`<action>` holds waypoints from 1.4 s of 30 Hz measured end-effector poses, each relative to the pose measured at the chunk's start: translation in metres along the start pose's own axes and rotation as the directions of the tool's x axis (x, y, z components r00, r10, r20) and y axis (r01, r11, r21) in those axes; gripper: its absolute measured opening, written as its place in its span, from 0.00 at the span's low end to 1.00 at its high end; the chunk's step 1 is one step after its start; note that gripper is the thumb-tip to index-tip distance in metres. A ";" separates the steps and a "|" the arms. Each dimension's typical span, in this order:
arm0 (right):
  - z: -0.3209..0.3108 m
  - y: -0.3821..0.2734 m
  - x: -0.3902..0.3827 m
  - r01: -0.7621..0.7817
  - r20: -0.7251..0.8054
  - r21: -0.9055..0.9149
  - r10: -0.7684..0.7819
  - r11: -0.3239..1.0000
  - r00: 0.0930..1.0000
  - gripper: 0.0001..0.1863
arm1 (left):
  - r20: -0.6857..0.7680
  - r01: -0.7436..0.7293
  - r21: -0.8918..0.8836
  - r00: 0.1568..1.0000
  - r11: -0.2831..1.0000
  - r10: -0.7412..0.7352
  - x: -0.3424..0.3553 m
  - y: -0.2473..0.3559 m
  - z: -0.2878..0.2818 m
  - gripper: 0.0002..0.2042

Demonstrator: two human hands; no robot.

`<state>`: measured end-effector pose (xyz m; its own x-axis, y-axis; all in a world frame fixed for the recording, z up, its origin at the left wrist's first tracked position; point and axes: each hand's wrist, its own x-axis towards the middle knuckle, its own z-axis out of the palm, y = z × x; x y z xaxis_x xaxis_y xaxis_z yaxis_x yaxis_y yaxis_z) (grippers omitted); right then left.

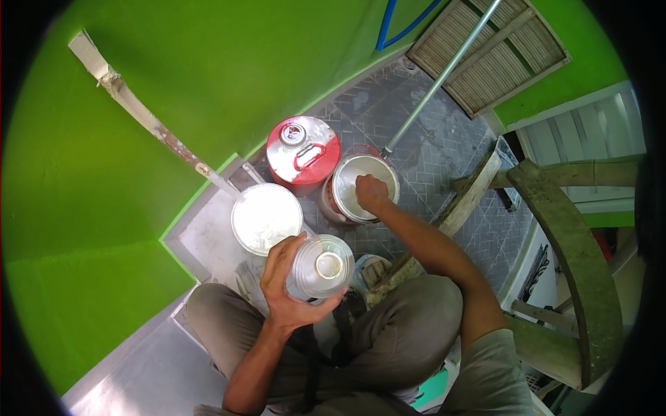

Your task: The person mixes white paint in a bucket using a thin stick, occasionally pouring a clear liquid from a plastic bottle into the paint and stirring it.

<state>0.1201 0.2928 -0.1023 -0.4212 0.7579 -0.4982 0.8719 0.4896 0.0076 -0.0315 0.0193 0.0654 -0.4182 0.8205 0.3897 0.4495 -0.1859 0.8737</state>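
My left hand (pixel 291 291) grips a clear round plastic container (pixel 305 258) from the side, fingers and thumb wrapped about it. A small pale ring shows at its middle; which end faces up I cannot tell. My right hand (pixel 371 192) is closed over the mouth of an open paint bucket (pixel 345 173), pale inside and red outside. Whatever the right fingers hold, if anything, is hidden. Left of the bucket stands a red can (pixel 316 128) with a silver top, cap and red handle. A round white lid or bucket top (pixel 267 218) lies just beyond my left hand.
A paint-stained wooden strip (pixel 149 114) leans against the green wall. From beside the bucket a metal pole (pixel 444 76) slants toward a slatted wooden panel (pixel 492 52). Rough planks (pixel 576 277) stand at right. Dark tiles (pixel 433 139) cover the floor.
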 end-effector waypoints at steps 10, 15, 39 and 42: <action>0.013 0.013 0.011 0.210 -0.038 -0.019 -0.211 0.977 0.977 0.13 | -0.021 0.032 -0.021 0.999 0.999 -0.032 0.000 0.004 0.001 0.44; 0.001 0.010 0.010 0.302 -0.056 -0.037 -0.304 0.952 0.951 0.11 | -0.019 0.023 -0.008 1.000 1.000 -0.024 -0.001 0.002 0.002 0.44; 0.020 0.014 0.017 0.140 -0.073 0.080 -0.135 0.987 0.988 0.17 | -0.003 -0.002 0.024 1.000 1.000 0.002 -0.002 0.001 0.006 0.45; 0.013 0.011 0.015 0.166 -0.046 0.150 -0.161 0.975 0.986 0.19 | -0.005 -0.002 0.033 1.000 0.999 0.002 -0.003 0.000 0.005 0.45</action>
<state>0.1268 0.3035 -0.1212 -0.5668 0.6882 -0.4529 0.8174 0.5382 -0.2053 -0.0259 0.0193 0.0626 -0.4215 0.8173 0.3929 0.4759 -0.1695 0.8630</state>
